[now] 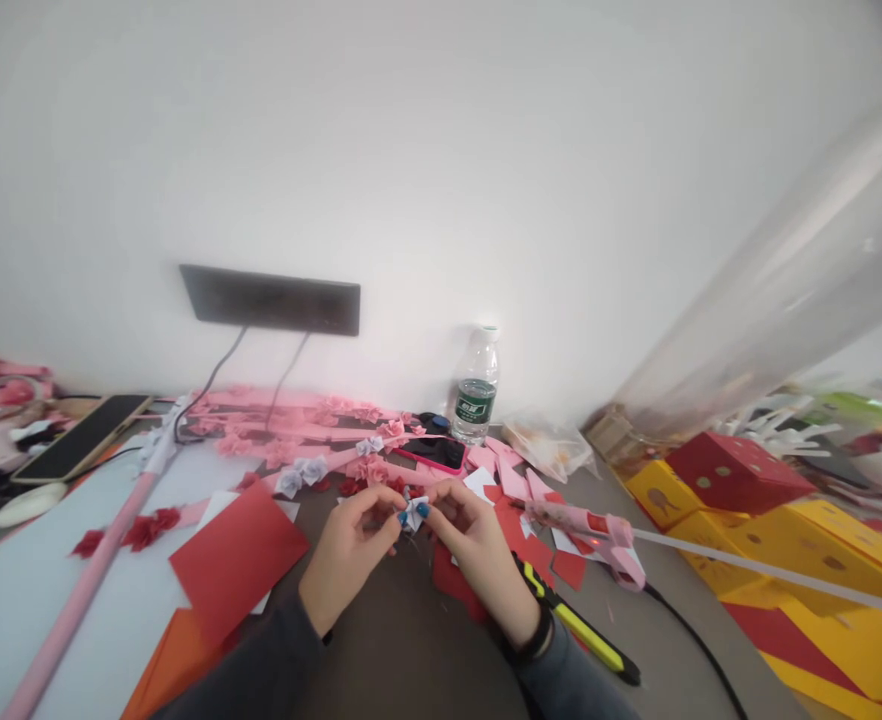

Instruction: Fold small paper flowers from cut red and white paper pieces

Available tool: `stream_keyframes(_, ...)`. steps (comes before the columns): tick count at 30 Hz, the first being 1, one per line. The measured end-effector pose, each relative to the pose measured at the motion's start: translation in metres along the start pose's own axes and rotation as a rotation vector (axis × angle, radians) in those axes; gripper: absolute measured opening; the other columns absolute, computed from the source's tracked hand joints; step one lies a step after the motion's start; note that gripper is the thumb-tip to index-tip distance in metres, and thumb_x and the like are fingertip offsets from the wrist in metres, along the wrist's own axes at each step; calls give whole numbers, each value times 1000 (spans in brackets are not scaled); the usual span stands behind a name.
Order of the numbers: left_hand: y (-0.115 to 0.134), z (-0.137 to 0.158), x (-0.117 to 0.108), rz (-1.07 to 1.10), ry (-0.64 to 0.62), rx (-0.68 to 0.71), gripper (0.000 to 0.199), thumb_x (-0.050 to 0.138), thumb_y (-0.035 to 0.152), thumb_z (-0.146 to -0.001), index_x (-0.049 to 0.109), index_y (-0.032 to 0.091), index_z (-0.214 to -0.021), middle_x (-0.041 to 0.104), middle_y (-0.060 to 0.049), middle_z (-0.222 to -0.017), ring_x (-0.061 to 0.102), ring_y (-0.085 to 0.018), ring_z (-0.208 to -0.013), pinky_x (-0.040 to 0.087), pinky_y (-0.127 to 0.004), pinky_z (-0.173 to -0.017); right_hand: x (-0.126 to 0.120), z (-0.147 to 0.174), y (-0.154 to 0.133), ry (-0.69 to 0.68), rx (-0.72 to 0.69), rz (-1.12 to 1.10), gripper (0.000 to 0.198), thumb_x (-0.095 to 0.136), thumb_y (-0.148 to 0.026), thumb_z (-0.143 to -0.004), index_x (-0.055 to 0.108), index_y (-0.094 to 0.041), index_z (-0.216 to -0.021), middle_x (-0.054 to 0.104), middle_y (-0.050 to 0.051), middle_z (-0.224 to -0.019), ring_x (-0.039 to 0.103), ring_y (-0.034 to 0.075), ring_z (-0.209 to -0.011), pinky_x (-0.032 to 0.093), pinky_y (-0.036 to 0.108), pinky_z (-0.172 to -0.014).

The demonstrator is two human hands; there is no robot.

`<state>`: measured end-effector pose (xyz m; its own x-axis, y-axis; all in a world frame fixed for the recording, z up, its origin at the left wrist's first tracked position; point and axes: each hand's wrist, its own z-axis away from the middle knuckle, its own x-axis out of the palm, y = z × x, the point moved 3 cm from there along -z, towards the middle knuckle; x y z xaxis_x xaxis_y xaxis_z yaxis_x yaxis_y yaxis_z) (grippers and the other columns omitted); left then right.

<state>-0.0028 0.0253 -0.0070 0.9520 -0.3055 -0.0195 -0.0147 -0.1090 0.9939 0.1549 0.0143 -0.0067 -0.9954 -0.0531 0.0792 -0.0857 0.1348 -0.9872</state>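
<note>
Between my two hands, over the near middle of the table, is a small white paper flower [413,514]. My left hand [355,550] pinches its left side with thumb and fingertips. From the right, my right hand [478,545] pinches it the same way, a dark band round the wrist. Just beyond lie pink and red paper flowers [372,468] and white ones [302,474] on pink strips. A sheet of red paper [238,560] lies left of my left hand. Beside my right forearm rests a yellow and black utility knife [580,625].
A pink glue gun [591,530] with a long white glue stick and cord lies at the right. Behind are a water bottle [477,385] and a phone [433,453]. Yellow and red boxes [741,480] fill the right side. A pink pole [88,590] slants along the left.
</note>
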Motion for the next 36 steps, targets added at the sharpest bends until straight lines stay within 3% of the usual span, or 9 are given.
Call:
stream_keyframes(8,10,0,-4,-106,36,100,17,61,31,-87,68,17,-80,62,-2,-77,62,-16,-70,51,-25,-65,3,-1,5,-69,125,-41,49,78,-62,-69,60,-18,-79,60,-1,-65,55,12,-58,43,23,-55)
stream_keyframes(14,4,-2,-5,69,71,47,14,66,28,-82,61,18,-91,65,-2,-83,64,-16,-75,52,-25,-67,1,-2,8,-107,147,-57,50,79,-62,-67,63,-17,-81,63,0,-70,55,12,-62,43,23,-56)
stream_keyframes(23,6,-3,-4,49,11,41,16,67,23,-80,53,18,-84,54,3,-75,55,-12,-68,47,-22,-63,2,0,6,-169,148,1,45,79,-57,-70,63,-16,-80,62,-1,-69,53,11,-62,39,24,-60)
stream_keyframes(28,6,-4,-4,152,-43,11,24,72,32,-81,53,18,-85,58,2,-75,56,-11,-68,45,-21,-63,2,2,5,-176,201,-52,45,79,-58,-72,62,-16,-76,57,-3,-61,46,9,-53,33,22,-51)
stream_keyframes(33,4,-5,-5,227,-74,-60,35,78,41,-76,53,18,-86,62,1,-74,57,-11,-64,44,-21,-58,1,3,3,-180,269,-170,42,83,-51,-70,69,-18,-92,66,-1,-72,53,9,-60,35,21,-54)
stream_keyframes(36,1,-6,-5,234,-55,-118,39,80,42,-73,52,18,-83,61,2,-72,58,-12,-62,44,-22,-57,1,1,3,-175,265,-133,43,84,-52,-68,72,-16,-91,68,0,-72,55,10,-61,37,22,-57)
